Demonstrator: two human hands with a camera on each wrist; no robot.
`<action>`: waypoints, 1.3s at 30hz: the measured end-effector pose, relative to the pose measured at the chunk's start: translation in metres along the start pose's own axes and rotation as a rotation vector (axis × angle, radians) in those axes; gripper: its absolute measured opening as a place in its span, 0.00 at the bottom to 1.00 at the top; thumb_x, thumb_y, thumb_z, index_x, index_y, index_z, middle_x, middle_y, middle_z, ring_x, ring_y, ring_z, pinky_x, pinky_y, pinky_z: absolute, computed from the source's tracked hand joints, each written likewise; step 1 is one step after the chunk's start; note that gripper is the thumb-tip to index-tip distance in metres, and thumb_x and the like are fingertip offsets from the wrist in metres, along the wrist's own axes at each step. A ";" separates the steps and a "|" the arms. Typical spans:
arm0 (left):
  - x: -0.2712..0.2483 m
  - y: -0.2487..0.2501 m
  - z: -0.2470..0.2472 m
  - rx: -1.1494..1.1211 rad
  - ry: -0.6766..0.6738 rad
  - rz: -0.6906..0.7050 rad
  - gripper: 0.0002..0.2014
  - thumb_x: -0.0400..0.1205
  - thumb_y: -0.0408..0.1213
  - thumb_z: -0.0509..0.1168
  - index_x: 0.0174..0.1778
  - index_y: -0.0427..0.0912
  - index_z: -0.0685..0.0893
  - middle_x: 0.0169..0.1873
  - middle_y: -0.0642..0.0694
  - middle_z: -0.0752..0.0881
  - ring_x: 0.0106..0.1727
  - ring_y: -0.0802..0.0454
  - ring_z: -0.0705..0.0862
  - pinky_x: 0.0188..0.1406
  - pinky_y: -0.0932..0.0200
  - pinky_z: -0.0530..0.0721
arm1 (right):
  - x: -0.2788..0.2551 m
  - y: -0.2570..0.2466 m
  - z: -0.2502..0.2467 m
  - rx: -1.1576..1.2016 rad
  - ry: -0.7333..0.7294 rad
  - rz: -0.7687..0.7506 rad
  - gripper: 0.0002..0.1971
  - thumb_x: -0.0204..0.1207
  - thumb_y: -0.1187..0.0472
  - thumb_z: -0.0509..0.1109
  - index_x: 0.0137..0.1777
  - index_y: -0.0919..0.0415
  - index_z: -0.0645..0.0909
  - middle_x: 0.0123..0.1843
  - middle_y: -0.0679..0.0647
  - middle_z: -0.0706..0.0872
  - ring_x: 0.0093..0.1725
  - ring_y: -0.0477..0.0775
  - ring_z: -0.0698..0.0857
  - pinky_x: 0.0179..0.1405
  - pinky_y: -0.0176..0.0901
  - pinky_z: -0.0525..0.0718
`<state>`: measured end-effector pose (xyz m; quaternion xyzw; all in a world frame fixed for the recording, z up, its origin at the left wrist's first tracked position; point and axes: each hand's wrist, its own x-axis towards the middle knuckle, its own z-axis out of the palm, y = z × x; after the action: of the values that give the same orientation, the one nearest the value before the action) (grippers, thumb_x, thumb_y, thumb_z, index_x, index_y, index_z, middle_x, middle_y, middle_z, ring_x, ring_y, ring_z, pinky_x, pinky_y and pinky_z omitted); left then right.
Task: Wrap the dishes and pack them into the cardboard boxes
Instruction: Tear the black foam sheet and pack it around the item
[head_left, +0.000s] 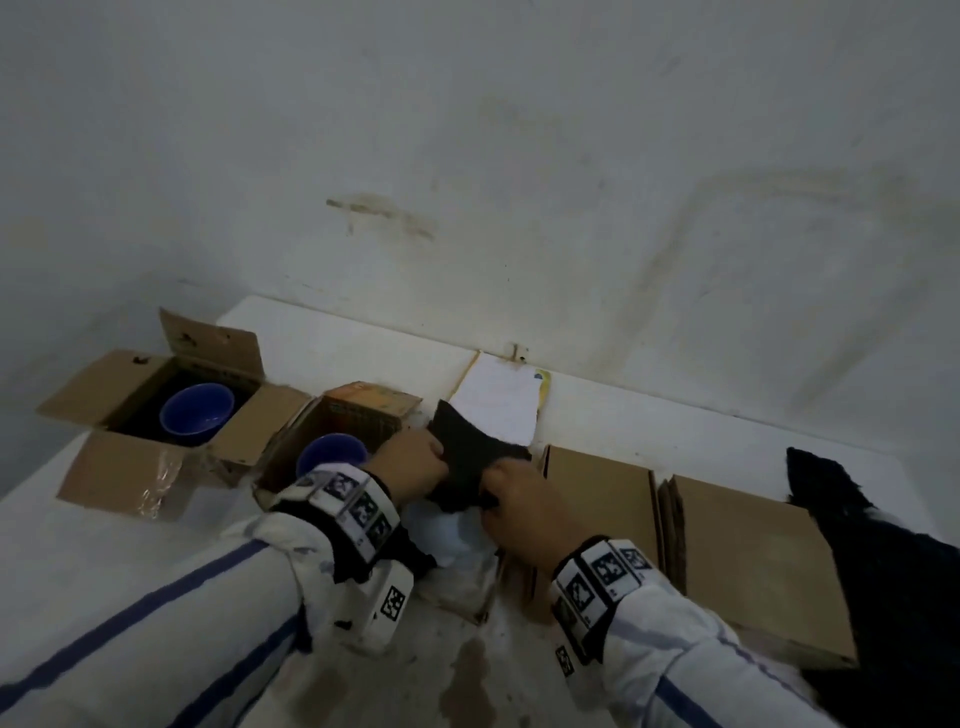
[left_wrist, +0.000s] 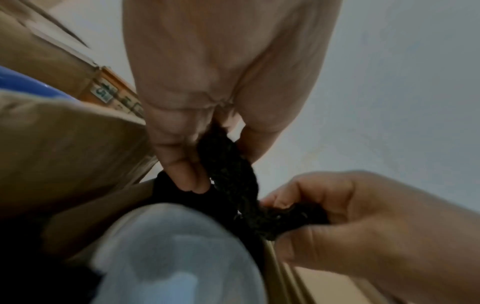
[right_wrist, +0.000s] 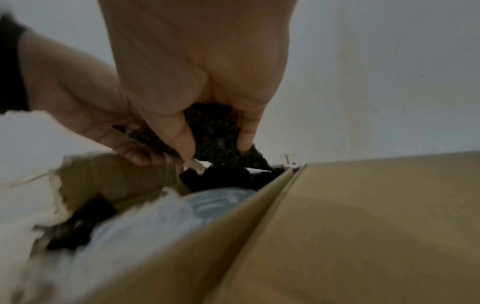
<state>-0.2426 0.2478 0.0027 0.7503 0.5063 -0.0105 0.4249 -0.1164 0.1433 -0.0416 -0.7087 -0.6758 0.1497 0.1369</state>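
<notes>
Both hands (head_left: 415, 460) (head_left: 519, 499) on coarse black cloth (head_left: 467, 441)

The boxes (head_left: 135, 457) are matt brown cardboard. The pad (head_left: 470, 452) is black, coarse and fibrous. The bowl (head_left: 196, 413) is glossy blue. The wall (head_left: 519, 156) is stained, matt white.

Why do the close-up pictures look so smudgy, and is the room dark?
Head view: dim, flat, greyish light with no glare; the blue bowl shows fairly clearly. Left wrist view: the left hand and black cloth are soft, and the pale dish below is a blur. Right wrist view: the right hand looms huge, and the cardboard flap is smeared.
</notes>
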 end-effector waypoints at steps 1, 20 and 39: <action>0.002 -0.006 0.008 0.126 -0.019 0.016 0.10 0.82 0.30 0.61 0.58 0.33 0.79 0.57 0.41 0.81 0.58 0.45 0.80 0.56 0.59 0.79 | -0.002 -0.001 0.008 -0.054 -0.070 0.015 0.11 0.71 0.64 0.65 0.51 0.66 0.83 0.56 0.63 0.80 0.57 0.65 0.78 0.56 0.50 0.78; 0.013 -0.027 0.047 0.715 -0.039 0.135 0.22 0.82 0.39 0.61 0.70 0.37 0.67 0.71 0.36 0.63 0.72 0.36 0.63 0.71 0.46 0.67 | 0.015 -0.001 0.021 -0.273 -0.400 0.300 0.32 0.75 0.44 0.66 0.74 0.58 0.66 0.84 0.60 0.52 0.81 0.62 0.57 0.76 0.65 0.58; 0.068 -0.009 0.058 0.612 -0.121 -0.062 0.21 0.84 0.39 0.59 0.71 0.39 0.64 0.72 0.37 0.67 0.74 0.37 0.65 0.70 0.41 0.69 | 0.045 0.027 0.016 -0.342 -0.435 0.314 0.35 0.74 0.51 0.69 0.78 0.55 0.58 0.76 0.59 0.68 0.75 0.61 0.69 0.75 0.66 0.54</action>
<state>-0.1922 0.2621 -0.0700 0.8255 0.4762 -0.2200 0.2081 -0.0964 0.1869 -0.0681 -0.7685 -0.5869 0.2010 -0.1569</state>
